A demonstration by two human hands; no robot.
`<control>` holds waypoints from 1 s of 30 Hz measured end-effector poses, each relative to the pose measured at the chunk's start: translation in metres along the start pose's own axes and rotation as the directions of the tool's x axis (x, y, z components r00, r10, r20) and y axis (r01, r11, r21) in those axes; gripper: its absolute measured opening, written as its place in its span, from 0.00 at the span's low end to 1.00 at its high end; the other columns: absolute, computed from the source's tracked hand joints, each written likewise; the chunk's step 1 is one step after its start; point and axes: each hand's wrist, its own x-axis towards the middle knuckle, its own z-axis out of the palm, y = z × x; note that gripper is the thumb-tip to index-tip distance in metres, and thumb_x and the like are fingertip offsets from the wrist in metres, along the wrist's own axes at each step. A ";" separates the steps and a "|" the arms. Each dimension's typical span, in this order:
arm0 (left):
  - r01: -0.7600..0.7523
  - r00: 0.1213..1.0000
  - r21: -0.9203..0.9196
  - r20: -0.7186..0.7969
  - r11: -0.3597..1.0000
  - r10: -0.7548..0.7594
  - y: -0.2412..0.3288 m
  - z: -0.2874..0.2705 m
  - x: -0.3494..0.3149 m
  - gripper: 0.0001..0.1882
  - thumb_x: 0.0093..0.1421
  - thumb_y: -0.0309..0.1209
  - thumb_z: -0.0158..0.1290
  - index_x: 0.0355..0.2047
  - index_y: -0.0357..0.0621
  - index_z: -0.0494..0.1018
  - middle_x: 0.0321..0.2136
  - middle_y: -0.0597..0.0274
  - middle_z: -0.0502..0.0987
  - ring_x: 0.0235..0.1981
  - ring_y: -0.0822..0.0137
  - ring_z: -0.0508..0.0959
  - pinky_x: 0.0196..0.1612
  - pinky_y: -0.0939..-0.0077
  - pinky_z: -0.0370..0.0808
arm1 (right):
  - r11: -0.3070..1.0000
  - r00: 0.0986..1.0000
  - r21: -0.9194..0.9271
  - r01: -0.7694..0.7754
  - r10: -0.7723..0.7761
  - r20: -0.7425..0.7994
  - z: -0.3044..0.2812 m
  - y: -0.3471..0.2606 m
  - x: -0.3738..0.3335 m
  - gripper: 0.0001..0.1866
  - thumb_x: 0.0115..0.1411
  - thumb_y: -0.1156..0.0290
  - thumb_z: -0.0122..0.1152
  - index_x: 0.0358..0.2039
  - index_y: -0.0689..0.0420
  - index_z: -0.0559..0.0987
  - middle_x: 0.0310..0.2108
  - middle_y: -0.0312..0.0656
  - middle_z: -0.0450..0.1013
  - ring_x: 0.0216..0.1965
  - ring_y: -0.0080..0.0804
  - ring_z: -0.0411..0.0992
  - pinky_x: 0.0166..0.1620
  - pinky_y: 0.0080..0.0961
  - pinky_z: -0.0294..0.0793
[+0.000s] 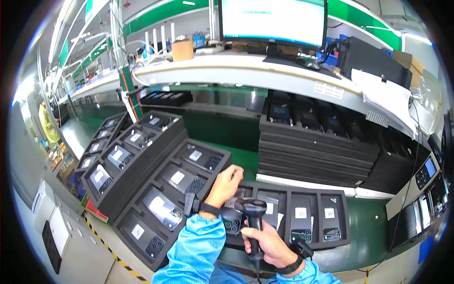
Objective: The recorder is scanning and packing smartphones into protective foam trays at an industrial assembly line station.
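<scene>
My right hand (265,241) grips the handle of a black handheld barcode scanner (252,210), its head pointing toward the black foam tray (350,239) in front of me. That tray holds several dark phones (301,222) lying face down with white labels. My left hand (226,183) reaches forward with curled fingers and rests on the near corner of a second foam tray (142,236) stacked at my left, beside a phone (163,208) in it. Both sleeves are light blue, with black wrist straps.
More stacked foam trays with phones (118,156) run along the left on the green conveyor belt (369,222). A tall stack of black trays (312,151) stands behind. Overhead is a white shelf (246,66) with a monitor (273,19) and papers (388,94). A person in yellow (47,123) stands far left.
</scene>
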 end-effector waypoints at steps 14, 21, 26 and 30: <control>-0.199 0.956 0.612 0.294 0.765 0.013 0.016 0.002 -0.010 0.23 0.55 0.45 0.61 0.48 0.49 0.80 0.41 0.55 0.80 0.48 0.52 0.76 0.57 0.58 0.65 | 0.817 0.417 -0.564 0.120 -0.557 -0.718 -0.208 -0.059 -0.180 0.17 0.53 0.81 0.61 0.45 0.61 0.76 0.28 0.35 0.74 0.19 0.21 0.68 0.23 0.23 0.71; -0.131 0.940 0.633 0.324 0.763 -0.107 0.006 -0.016 -0.009 0.22 0.54 0.45 0.62 0.48 0.53 0.80 0.40 0.56 0.81 0.48 0.50 0.77 0.54 0.54 0.67 | 0.732 0.165 -0.665 -0.147 -0.645 -0.746 -0.306 -0.043 -0.181 0.11 0.50 0.79 0.63 0.36 0.64 0.77 0.21 0.35 0.69 0.21 0.23 0.67 0.25 0.27 0.70; -0.285 0.937 0.545 0.332 0.788 0.109 0.006 0.005 0.004 0.20 0.53 0.39 0.61 0.46 0.48 0.78 0.37 0.48 0.82 0.43 0.46 0.81 0.48 0.52 0.76 | 0.482 0.265 -0.829 -0.283 -0.791 -0.551 -0.321 -0.046 -0.202 0.18 0.63 0.64 0.68 0.45 0.68 0.82 0.39 0.48 0.82 0.34 0.32 0.77 0.36 0.27 0.77; -0.126 0.969 0.440 0.246 0.889 0.015 0.019 0.000 -0.001 0.21 0.53 0.34 0.59 0.48 0.43 0.77 0.38 0.49 0.82 0.44 0.49 0.81 0.49 0.60 0.76 | 0.668 0.251 -0.637 -0.385 -0.588 -0.769 -0.327 -0.055 -0.201 0.21 0.63 0.61 0.69 0.47 0.67 0.81 0.33 0.47 0.82 0.26 0.30 0.76 0.30 0.26 0.75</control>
